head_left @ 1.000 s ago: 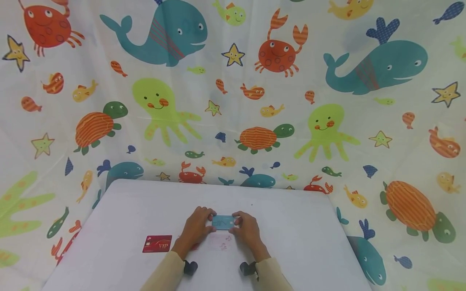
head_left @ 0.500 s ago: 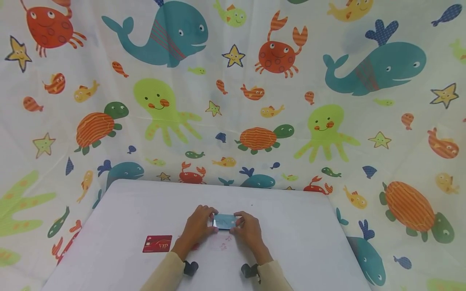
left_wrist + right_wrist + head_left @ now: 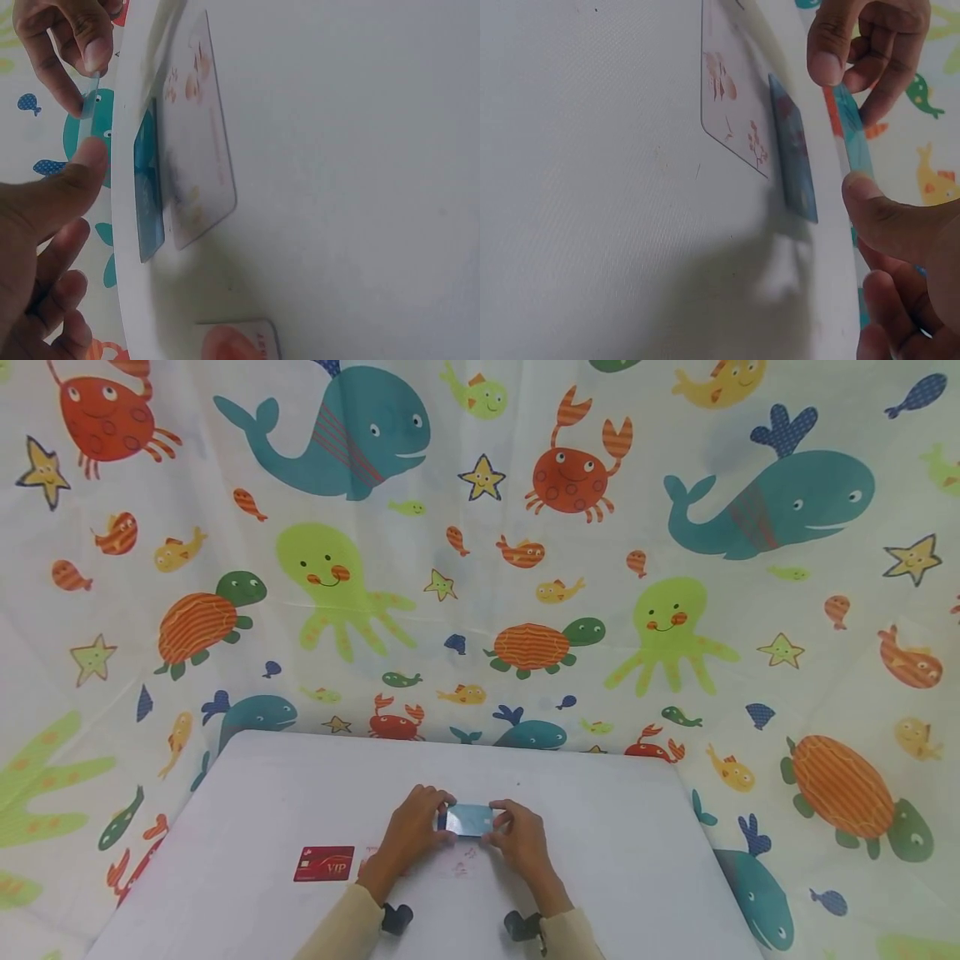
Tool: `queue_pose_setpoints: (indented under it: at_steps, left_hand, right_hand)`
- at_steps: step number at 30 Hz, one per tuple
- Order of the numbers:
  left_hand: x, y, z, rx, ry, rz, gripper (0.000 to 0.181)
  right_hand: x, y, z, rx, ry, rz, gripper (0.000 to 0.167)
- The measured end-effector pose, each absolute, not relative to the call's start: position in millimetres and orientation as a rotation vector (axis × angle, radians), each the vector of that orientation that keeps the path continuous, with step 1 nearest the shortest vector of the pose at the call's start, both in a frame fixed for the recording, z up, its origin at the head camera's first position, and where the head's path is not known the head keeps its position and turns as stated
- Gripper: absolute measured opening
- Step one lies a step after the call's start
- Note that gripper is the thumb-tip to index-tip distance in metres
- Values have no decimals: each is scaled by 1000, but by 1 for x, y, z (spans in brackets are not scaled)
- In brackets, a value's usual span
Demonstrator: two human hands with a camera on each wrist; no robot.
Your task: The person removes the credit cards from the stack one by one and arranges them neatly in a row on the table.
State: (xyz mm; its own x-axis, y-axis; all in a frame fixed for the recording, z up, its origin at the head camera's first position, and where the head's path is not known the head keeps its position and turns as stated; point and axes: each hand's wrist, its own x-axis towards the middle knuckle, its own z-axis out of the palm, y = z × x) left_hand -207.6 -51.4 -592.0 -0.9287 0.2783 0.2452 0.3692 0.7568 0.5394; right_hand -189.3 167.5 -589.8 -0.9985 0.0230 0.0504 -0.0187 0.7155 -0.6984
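Note:
A light blue plastic card [image 3: 470, 820] is held by its two short ends, level with the middle of the table. My left hand [image 3: 411, 833] pinches its left end between thumb and fingers, and my right hand [image 3: 522, 842] pinches the right end. Both wrist views show this card [image 3: 88, 112] raised off the table. Below it a darker blue card [image 3: 793, 150] lies on the white surface. Nearer me lies a whitish card with pink flowers [image 3: 457, 862]. Another card with red print [image 3: 236, 343] is partly hidden by my left hand in the head view.
To the left of my left forearm lies a red VIP card [image 3: 324, 863]. The white table [image 3: 622, 843] ends at a hanging cloth [image 3: 450, 610] printed with sea animals. A black wrist mount [image 3: 522, 927] sits on each wrist.
Both hands have shifted slightly right with the light blue card. A dark edge of the card beneath now shows at its left end, and glare covers its lettering.

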Motion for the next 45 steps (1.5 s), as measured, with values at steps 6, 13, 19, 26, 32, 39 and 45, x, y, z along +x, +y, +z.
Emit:
queue_pose_setpoints:
  at_steps: [6,13,19,26,32,39,45]
  left_hand:
    - [-203,-48,-588,-548,-2782,-902,52]
    - [-199,-40,-585,-563,-2812,-872,52]
    - [-194,-34,-582,-592,-2824,-915,52]
    - [-190,-27,-581,-606,-2821,-932,51]
    - [-187,-20,-581,-626,-2790,-931,51]
    - [-184,-12,-585,-636,-2798,-931,50]
    - [-179,-4,-590,-660,-2811,-950,48]
  right_hand:
    - [-185,174,-591,5,-2829,1166,47]
    - [-176,183,-586,23,-2816,1184,45]
    - [-169,190,-584,-6,-2814,1192,46]
    - [-164,198,-585,-18,-2826,1219,48]
    - [-162,206,-584,-31,-2822,1232,49]
    - [-156,215,-582,-53,-2833,1224,48]
    - [-149,222,-587,-96,-2856,1212,50]
